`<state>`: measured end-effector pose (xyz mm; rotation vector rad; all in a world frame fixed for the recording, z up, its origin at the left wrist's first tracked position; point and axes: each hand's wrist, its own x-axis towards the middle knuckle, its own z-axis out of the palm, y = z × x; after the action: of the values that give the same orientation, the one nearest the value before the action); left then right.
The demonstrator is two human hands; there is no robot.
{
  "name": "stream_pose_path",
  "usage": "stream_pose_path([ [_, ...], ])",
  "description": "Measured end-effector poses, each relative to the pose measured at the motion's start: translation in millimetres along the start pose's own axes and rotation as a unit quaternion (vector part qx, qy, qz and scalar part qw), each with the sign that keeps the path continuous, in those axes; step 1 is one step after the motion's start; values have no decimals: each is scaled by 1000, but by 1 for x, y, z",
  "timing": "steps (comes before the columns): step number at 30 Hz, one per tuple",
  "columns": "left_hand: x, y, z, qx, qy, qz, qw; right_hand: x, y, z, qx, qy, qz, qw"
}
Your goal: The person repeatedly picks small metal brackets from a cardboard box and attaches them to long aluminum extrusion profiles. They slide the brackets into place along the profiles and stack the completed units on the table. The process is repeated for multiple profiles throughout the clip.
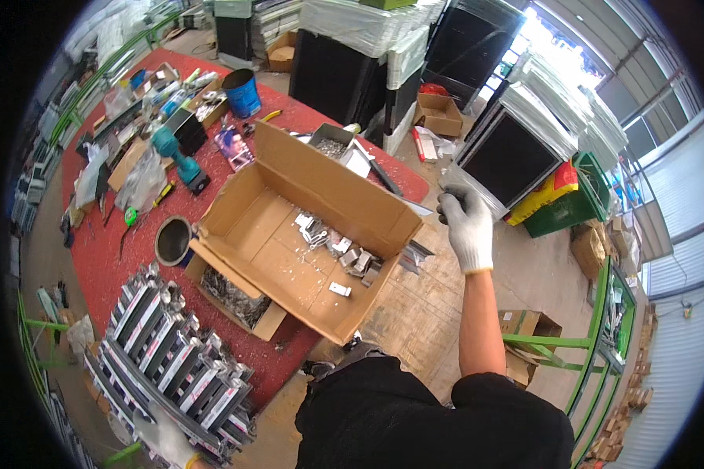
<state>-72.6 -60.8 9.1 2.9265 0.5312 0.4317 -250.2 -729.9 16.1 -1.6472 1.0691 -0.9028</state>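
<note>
My left hand (pixel 163 438), in a pale work glove, is at the lower left, its fingers closed over the near end of a metal rail (pixel 150 383) at the edge of a stack. The stacked rails (pixel 181 356) are silver and black with pinkish strips. My right hand (pixel 469 228), in a white glove with grey fingers, is raised to the right of an open cardboard box (pixel 328 180). Its fingers curl inward, and whatever they hold, if anything, is hidden. Inside the box lie several small metal brackets (pixel 358 260) and a white-silver piece (pixel 339 289).
The red table (pixel 289 356) carries a teal cordless drill (pixel 178 160), a blue can (pixel 241 94), a round pot (pixel 174 241) and a smaller box (pixel 238 297). Wrapped panels (pixel 516 137) and a green bin (pixel 575 199) stand beyond. A green metal frame (pixel 598 336) is at right.
</note>
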Motion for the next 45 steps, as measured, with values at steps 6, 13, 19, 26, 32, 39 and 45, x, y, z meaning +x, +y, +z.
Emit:
stream_pose_path([
  [6, -15, 40, -46, 20, 153, 153, 976, 87, 96, 23, -397, -160, -133, 894],
  [13, -42, 87, -77, -112, 124, 122, 978, 99, 141, 80, -499, -249, -148, 816],
  [19, -47, 72, -67, -91, 59, 106, 988, 96, 141, 63, -411, -276, -179, 850],
  [26, -70, 97, -54, -158, 34, 81, 983, 93, 116, 24, -371, -262, -168, 875],
  [32, -75, 117, -46, -211, 2, 87, 974, 81, 77, -70, -333, -188, -223, 897],
  [39, -82, 167, -39, -289, -38, 121, 949, 27, 35, -168, -324, -81, -150, 931],
  [45, -112, 237, -45, -433, -244, 150, 855, -15, -13, -199, -232, -23, -164, 959],
])
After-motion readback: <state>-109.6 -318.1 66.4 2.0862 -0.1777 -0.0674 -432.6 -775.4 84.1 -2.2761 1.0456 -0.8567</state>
